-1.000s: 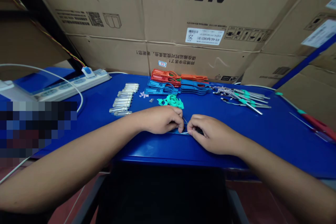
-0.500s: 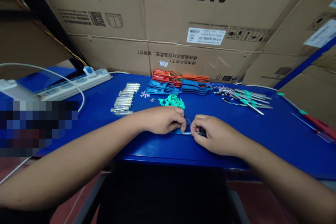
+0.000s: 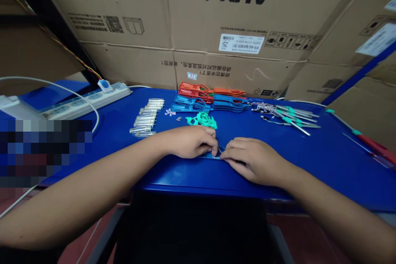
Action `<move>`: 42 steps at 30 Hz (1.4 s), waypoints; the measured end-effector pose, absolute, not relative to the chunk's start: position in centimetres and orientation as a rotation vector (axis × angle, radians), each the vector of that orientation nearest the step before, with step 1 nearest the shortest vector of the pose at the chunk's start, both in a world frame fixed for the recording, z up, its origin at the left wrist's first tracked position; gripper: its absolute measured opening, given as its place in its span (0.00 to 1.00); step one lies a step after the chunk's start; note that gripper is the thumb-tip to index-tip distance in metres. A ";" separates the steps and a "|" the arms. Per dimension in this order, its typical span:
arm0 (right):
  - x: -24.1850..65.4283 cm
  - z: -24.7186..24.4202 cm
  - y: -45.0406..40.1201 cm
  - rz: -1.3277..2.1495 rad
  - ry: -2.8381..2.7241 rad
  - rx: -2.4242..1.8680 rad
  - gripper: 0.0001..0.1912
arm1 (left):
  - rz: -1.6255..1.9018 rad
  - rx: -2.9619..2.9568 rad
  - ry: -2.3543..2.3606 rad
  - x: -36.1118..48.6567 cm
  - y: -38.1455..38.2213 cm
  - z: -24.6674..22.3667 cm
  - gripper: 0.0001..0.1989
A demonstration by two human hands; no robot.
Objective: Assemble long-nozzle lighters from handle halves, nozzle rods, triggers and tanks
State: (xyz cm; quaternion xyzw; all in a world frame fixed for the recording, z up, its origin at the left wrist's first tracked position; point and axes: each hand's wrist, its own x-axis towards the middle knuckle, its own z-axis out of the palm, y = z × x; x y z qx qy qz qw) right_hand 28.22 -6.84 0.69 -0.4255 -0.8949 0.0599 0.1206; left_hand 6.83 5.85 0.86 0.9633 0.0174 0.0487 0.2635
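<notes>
Left hand [image 3: 190,142], right hand [image 3: 253,161] flank blue piece [image 3: 212,155].

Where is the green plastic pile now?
In the head view, the green pile lies on the blue table just beyond the left hand, with blue plastic pieces behind it and clear tubes to its left.

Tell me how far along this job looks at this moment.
Looking done: orange plastic frames and blue plastic frames lie stacked at the back, though they could equally be waiting. In hand: the left hand and right hand are both at a flat blue plastic piece with a thin wire. Apparently left: loose green plastic pieces, clear tubes and green-sleeved metal rods, all lying apart from the hands.
</notes>
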 end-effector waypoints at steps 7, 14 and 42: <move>28.5 0.5 -6.4 0.233 -2.620 -1.193 0.14 | 0.133 2.592 0.037 6.6 5.8 1.1 0.12; 28.2 0.8 -6.5 0.299 -2.603 -1.243 0.13 | 0.142 2.593 0.025 6.6 5.9 1.0 0.12; 26.2 -0.4 -9.7 0.061 -2.331 -1.598 0.10 | 0.102 2.623 -0.016 6.6 5.1 1.9 0.13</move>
